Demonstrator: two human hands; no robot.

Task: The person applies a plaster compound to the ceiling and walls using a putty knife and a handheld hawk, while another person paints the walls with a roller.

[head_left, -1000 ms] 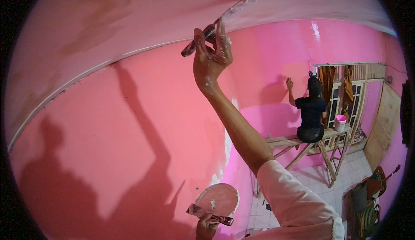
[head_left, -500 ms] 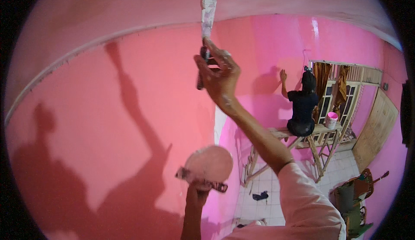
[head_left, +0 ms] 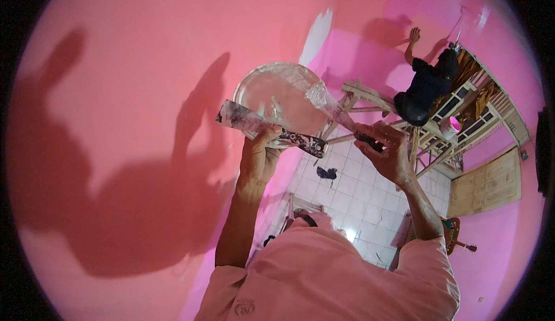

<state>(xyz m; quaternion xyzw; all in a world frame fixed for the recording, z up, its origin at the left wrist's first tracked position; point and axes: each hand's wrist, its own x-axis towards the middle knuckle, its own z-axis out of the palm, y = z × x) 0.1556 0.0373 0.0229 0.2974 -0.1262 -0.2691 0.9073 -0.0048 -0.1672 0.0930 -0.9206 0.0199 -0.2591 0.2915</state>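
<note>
My left hand [head_left: 260,156] is closed round a shallow round lid [head_left: 254,87] with pale wet paste on it. The same hand pins a second, stained putty knife [head_left: 238,116] across the lid's near side, its dark patterned handle pointing right. My right hand [head_left: 390,154] grips a putty knife [head_left: 341,115] by its dark handle. Whitish paste coats its blade, and the tip lies over the lid's right part; whether it touches cannot be told. A streak of white paste [head_left: 317,36] marks the wall beyond the lid.
A pink wall [head_left: 133,89] fills the left side. At right a person in dark clothes [head_left: 428,87] sits on a wooden scaffold [head_left: 370,96], beside a bucket [head_left: 450,126]. Below lie a tiled floor [head_left: 358,188] and a dark cloth [head_left: 326,173]. A guitar [head_left: 455,234] stands lower right.
My right hand has come down from high near the ceiling edge, bringing its putty knife to the lid. The lid has risen in view, and the view has tilted downward.
</note>
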